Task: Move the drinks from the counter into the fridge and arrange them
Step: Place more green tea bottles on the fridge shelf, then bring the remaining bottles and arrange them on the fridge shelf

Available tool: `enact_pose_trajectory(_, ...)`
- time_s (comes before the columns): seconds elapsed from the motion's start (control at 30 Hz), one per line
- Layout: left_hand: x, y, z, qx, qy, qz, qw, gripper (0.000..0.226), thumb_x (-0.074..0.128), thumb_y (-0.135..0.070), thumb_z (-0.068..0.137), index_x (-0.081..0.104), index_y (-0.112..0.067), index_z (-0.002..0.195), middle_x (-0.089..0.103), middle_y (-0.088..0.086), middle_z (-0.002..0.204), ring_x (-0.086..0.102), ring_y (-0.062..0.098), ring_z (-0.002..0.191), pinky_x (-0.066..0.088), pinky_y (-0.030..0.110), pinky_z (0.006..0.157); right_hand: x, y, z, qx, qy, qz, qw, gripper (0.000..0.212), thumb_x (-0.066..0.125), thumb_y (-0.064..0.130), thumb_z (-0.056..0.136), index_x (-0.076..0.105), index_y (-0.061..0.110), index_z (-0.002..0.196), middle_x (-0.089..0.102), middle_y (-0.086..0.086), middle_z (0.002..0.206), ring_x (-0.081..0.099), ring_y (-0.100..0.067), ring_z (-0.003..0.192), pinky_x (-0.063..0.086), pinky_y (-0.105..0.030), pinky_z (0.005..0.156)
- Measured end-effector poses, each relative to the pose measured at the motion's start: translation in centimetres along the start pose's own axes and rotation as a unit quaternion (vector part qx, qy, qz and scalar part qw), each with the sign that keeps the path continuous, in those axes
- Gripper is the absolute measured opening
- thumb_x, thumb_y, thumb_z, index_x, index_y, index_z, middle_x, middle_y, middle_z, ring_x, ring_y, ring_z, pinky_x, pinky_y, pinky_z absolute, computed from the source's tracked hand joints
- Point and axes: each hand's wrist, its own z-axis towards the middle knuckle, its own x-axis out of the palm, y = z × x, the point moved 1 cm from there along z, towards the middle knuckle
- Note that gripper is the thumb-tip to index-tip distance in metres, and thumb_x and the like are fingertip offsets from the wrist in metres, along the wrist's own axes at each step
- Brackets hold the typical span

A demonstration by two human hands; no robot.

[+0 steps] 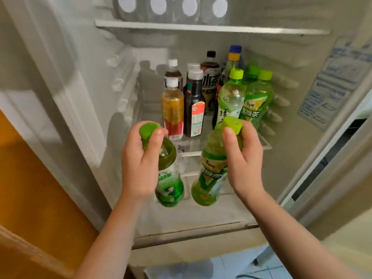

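Note:
My left hand (141, 160) grips a green-capped bottle with a green and white label (170, 184) by its neck, in front of the open fridge. My right hand (243, 158) grips a second green tea bottle (209, 178) by its neck, just below the light green cap. Both bottles hang upright in the air, side by side, ahead of the glass shelf (265, 144). On that shelf stand several drinks: an amber bottle with a white cap (173, 109), a dark bottle (194, 109), a black-labelled tea bottle (209, 83) and green tea bottles (255, 97).
An upper shelf (201, 27) spans the fridge above, with round white lids over it. The left part of the drinks shelf (149, 105) holds no bottles. The fridge door (332, 81) stands open at right. An orange wooden surface (30, 178) lies at left.

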Motion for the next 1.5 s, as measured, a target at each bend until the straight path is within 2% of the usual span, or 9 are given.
enact_pose_trajectory(0.27, 2.4, -1.7, 7.5, 0.065, -0.061, 0.078, 0.993, 0.042, 0.041, -0.053, 0.085, 0.06, -0.018, 0.097, 0.062, -0.008, 0.084, 0.057, 0.005, 0.075, 0.049, 0.025, 0.069, 3.7, -0.2, 6.7, -0.04, -0.087, -0.013, 0.995, 0.007, 0.048, 0.029, 0.095, 0.049, 0.025, 0.089, 0.049, 0.015, 0.081, 0.048, -0.005, 0.075, 0.042, -0.025, 0.072)
enact_pose_trajectory(0.5, 4.3, -0.1, 10.9, 0.054, -0.069, 0.125, 0.988, 0.047, 0.037, -0.058, 0.083, 0.059, -0.018, 0.098, 0.06, -0.012, 0.084, 0.057, 0.001, 0.077, 0.047, 0.02, 0.071, 5.3, -2.1, 10.5, -0.047, -0.058, -0.047, 0.996, 0.022, 0.048, 0.031, 0.096, 0.056, 0.011, 0.093, 0.056, 0.001, 0.084, 0.052, -0.014, 0.078, 0.042, -0.028, 0.071)
enact_pose_trajectory(0.8, 6.8, 3.4, 12.7, 0.037, -0.074, 0.158, 0.984, 0.024, 0.051, -0.035, 0.095, 0.059, -0.014, 0.102, 0.062, -0.01, 0.084, 0.058, 0.001, 0.081, 0.049, 0.025, 0.075, 6.6, -5.4, 12.4, -0.049, -0.004, -0.051, 0.997, 0.028, 0.046, 0.036, 0.095, 0.058, 0.012, 0.099, 0.059, 0.001, 0.09, 0.054, -0.011, 0.082, 0.043, -0.024, 0.072)
enact_pose_trajectory(0.93, 7.4, 4.0, 13.0, 0.049, -0.11, 0.157, 0.98, 0.017, 0.05, -0.038, 0.092, 0.054, -0.025, 0.102, 0.057, -0.019, 0.086, 0.055, -0.01, 0.082, 0.043, 0.007, 0.071, 7.2, -6.3, 12.7, -0.026, 0.022, -0.056, 0.998, 0.029, 0.047, 0.035, 0.097, 0.058, 0.009, 0.104, 0.06, -0.003, 0.094, 0.054, -0.013, 0.085, 0.044, -0.027, 0.075)
enact_pose_trajectory(1.03, 7.7, 4.9, 11.9, 0.067, -0.11, 0.111, 0.985, 0.024, 0.048, -0.037, 0.092, 0.05, -0.026, 0.113, 0.059, -0.015, 0.1, 0.058, -0.001, 0.093, 0.046, 0.015, 0.081, 7.2, -6.6, 13.0, -0.017, 0.031, -0.056, 0.998, 0.029, 0.046, 0.034, 0.097, 0.057, 0.008, 0.107, 0.06, -0.004, 0.098, 0.054, -0.014, 0.089, 0.045, -0.031, 0.08)
enact_pose_trajectory(1.27, 8.3, 6.7, 9.9, 0.036, -0.102, 0.075, 0.991, 0.051, 0.048, -0.04, 0.082, 0.039, -0.033, 0.132, 0.052, -0.017, 0.12, 0.053, -0.007, 0.105, 0.042, 0.003, 0.078, 6.9, -5.6, 12.3, -0.099, 0.001, -0.075, 0.992, 0.046, 0.046, 0.025, 0.095, 0.039, 0.006, 0.137, 0.046, -0.004, 0.136, 0.038, -0.01, 0.131, 0.03, -0.026, 0.111)
enact_pose_trajectory(1.37, 7.9, 6.8, 9.4, 0.053, -0.101, 0.102, 0.988, 0.05, 0.049, -0.038, 0.08, 0.03, -0.062, 0.12, 0.045, -0.039, 0.114, 0.05, -0.011, 0.104, 0.039, 0.003, 0.082, 6.2, -5.1, 11.3, -0.164, -0.002, -0.078, 0.983, 0.046, 0.047, 0.014, 0.094, 0.04, 0.001, 0.137, 0.042, -0.01, 0.143, 0.031, -0.022, 0.14, 0.027, -0.039, 0.115)
enact_pose_trajectory(1.43, 7.7, 7.1, 8.5, 0.064, -0.11, 0.107, 0.986, 0.053, 0.049, -0.036, 0.082, 0.027, -0.066, 0.12, 0.041, -0.042, 0.116, 0.046, -0.011, 0.11, 0.039, 0.008, 0.09, 5.4, -5.2, 10.5, -0.171, 0.007, -0.066, 0.983, 0.041, 0.048, 0.01, 0.093, 0.045, -0.001, 0.132, 0.044, -0.011, 0.141, 0.033, -0.023, 0.139, 0.03, -0.042, 0.113)
enact_pose_trajectory(1.5, 7.6, 7.9, 7.4, 0.058, -0.133, 0.09, 0.985, 0.053, 0.048, -0.036, 0.085, 0.03, -0.043, 0.134, 0.039, -0.021, 0.134, 0.042, 0.006, 0.126, 0.04, 0.032, 0.105, 4.4, -5.4, 9.5, -0.17, 0.005, -0.063, 0.983, 0.035, 0.051, 0.005, 0.09, 0.052, -0.003, 0.125, 0.05, -0.013, 0.135, 0.041, -0.023, 0.134, 0.035, -0.042, 0.11)
